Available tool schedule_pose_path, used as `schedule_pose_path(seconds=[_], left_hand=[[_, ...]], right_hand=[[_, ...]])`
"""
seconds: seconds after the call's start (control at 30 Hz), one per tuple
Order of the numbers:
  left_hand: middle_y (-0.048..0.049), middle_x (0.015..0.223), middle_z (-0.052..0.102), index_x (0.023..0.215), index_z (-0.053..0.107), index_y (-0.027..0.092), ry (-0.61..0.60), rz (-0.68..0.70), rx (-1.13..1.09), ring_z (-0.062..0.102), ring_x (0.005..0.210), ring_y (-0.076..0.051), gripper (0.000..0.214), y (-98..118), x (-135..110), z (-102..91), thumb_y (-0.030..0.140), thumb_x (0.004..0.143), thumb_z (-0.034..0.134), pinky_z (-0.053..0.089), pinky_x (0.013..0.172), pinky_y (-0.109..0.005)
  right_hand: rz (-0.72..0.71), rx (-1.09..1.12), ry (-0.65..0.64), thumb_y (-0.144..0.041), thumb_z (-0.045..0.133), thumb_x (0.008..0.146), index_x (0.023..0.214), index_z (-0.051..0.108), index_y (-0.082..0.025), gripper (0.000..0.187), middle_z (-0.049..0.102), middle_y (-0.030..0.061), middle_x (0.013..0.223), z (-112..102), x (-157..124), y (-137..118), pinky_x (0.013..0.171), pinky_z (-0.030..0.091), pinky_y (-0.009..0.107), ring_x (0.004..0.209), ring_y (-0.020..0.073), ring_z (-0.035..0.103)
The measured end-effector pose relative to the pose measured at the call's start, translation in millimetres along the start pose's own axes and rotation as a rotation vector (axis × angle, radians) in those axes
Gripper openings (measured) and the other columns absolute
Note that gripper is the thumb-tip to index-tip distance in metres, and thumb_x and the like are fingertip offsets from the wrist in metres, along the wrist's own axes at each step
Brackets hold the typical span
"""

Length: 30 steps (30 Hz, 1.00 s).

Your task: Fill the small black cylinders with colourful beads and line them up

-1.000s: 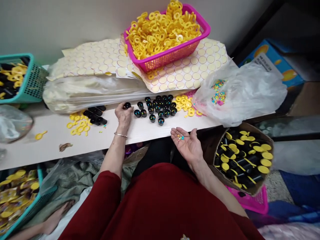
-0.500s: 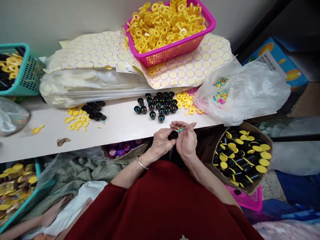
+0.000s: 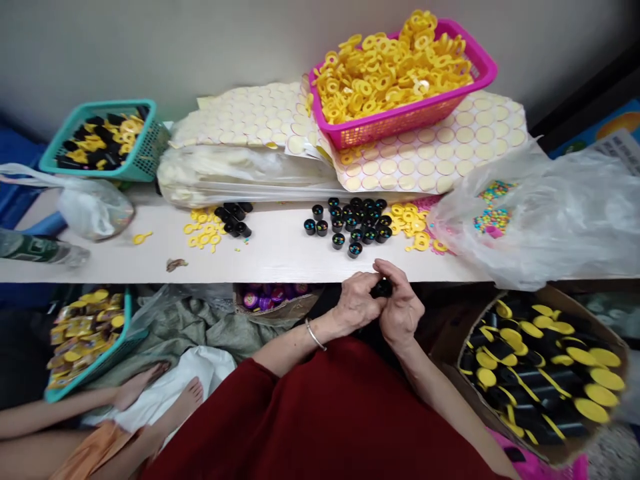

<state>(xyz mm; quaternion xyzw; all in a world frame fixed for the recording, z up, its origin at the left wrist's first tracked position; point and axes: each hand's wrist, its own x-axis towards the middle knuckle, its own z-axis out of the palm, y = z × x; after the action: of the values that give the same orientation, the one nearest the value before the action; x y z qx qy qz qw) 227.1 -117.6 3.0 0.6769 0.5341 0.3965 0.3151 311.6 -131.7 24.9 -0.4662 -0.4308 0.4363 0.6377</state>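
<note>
My left hand (image 3: pixel 354 308), right hand (image 3: pixel 401 312) meet at counter (image 3: pixel 270 253) edge; fingers of both closed around small black cup (image 3: pixel 383 289); cup cluster (image 3: pixel 350 223) at 12 o'clock; best hold cup mouth-up, pinch light, steady.

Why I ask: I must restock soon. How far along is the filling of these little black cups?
Done: capped tubes crowd the cardboard box; filled cups stand on the table. In hand: left hand and right hand close on one black cup. Remaining: tubes lying beside loose yellow rings, a heaped pink basket, a bead bag.
</note>
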Motion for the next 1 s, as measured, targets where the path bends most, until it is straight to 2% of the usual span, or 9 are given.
schedule_pose_path(seconds=[0.07,0.17,0.37,0.47,0.57,0.67,0.77,0.87,1.0], left_hand=[[-0.0029,0.071,0.063,0.073,0.059,0.02,0.013,0.029,-0.017,0.057,0.068,-0.017,0.009,-2.8,2.5,-1.1,0.022,0.067,0.065,0.047,0.069,-0.03],[-0.0029,0.081,0.066,0.082,0.063,0.02,0.03,0.042,-0.091,0.059,0.077,-0.018,0.019,-4.2,6.8,-4.6,0.016,0.063,0.064,0.048,0.075,-0.031],[-0.0005,0.078,0.066,0.082,0.068,0.019,-0.004,-0.059,-0.282,0.059,0.075,-0.015,0.028,-0.7,12.3,-6.4,0.009,0.057,0.064,0.048,0.073,-0.028],[-0.0006,0.077,0.065,0.081,0.068,0.018,0.018,-0.125,-0.364,0.058,0.073,-0.014,0.024,-2.3,10.4,-11.0,0.012,0.058,0.067,0.047,0.069,-0.026],[-0.0015,0.081,0.063,0.082,0.067,0.017,0.142,-0.181,-0.419,0.058,0.075,-0.014,0.026,-18.1,9.9,-29.2,0.016,0.056,0.071,0.047,0.067,-0.025],[-0.0007,0.08,0.062,0.082,0.066,0.017,0.354,-0.28,-0.369,0.058,0.073,-0.013,0.025,-47.0,7.3,-64.2,0.017,0.057,0.069,0.047,0.065,-0.024],[0.0008,0.077,0.06,0.081,0.065,0.018,0.519,-0.34,-0.193,0.055,0.071,-0.012,0.023,-82.9,3.4,-104.4,0.018,0.058,0.066,0.047,0.068,-0.025],[0.001,0.076,0.059,0.08,0.065,0.018,0.586,-0.355,-0.033,0.055,0.072,-0.013,0.023,-114.4,0.1,-134.9,0.018,0.057,0.064,0.046,0.07,-0.026],[0.001,0.074,0.06,0.083,0.065,0.019,0.578,-0.291,0.061,0.055,0.072,-0.014,0.024,-133.3,-7.2,-149.6,0.017,0.06,0.06,0.046,0.07,-0.026]], right_hand=[[0.002,0.017,-0.055,-0.072,0.055,0.069,0.099,0.071,-0.021,0.061,0.064,0.0089,0.114,0.9,1.8,-0.6,0.108,0.034,0.042,0.115,0.0259,0.054],[0.071,0.19,-0.029,-0.074,0.048,0.073,0.099,0.069,-0.021,0.062,0.067,0.0089,0.109,1.9,9.9,-4.8,0.105,0.038,0.043,0.107,0.0238,0.06],[0.378,0.502,0.059,-0.063,0.039,0.086,0.085,0.068,-0.019,0.052,0.071,0.0078,0.094,-7.1,33.5,-14.9,0.099,0.043,0.042,0.093,0.0182,0.066],[0.475,0.533,0.056,-0.055,0.048,0.086,0.08,0.068,-0.018,0.042,0.071,0.0079,0.091,-5.6,38.1,-16.8,0.097,0.046,0.039,0.09,0.0169,0.066],[0.458,0.457,0.008,-0.042,0.063,0.079,0.079,0.068,-0.018,0.024,0.07,0.0055,0.088,9.3,41.3,-12.4,0.09,0.049,0.036,0.084,0.0154,0.065],[0.325,0.276,-0.066,-0.028,0.071,0.071,0.079,0.068,-0.019,0.012,0.068,0.0034,0.086,39.2,40.1,-2.5,0.085,0.05,0.035,0.077,0.0138,0.062],[0.148,0.038,-0.316,-0.023,0.068,0.071,0.077,0.068,-0.02,0.006,0.066,0.0038,0.09,81.2,38.1,14.9,0.089,0.046,0.035,0.085,0.0158,0.059],[-0.007,-0.317,-0.601,-0.019,0.055,0.077,0.078,0.066,-0.02,0.011,0.063,0.0065,0.101,131.9,43.9,36.1,0.095,0.042,0.035,0.097,0.0189,0.056],[-0.073,-0.967,-0.827,-0.008,0.044,0.076,0.092,0.064,-0.011,0.026,0.058,0.0157,0.109,203.0,63.7,55.2,0.089,0.043,0.035,0.102,0.0239,0.053]])
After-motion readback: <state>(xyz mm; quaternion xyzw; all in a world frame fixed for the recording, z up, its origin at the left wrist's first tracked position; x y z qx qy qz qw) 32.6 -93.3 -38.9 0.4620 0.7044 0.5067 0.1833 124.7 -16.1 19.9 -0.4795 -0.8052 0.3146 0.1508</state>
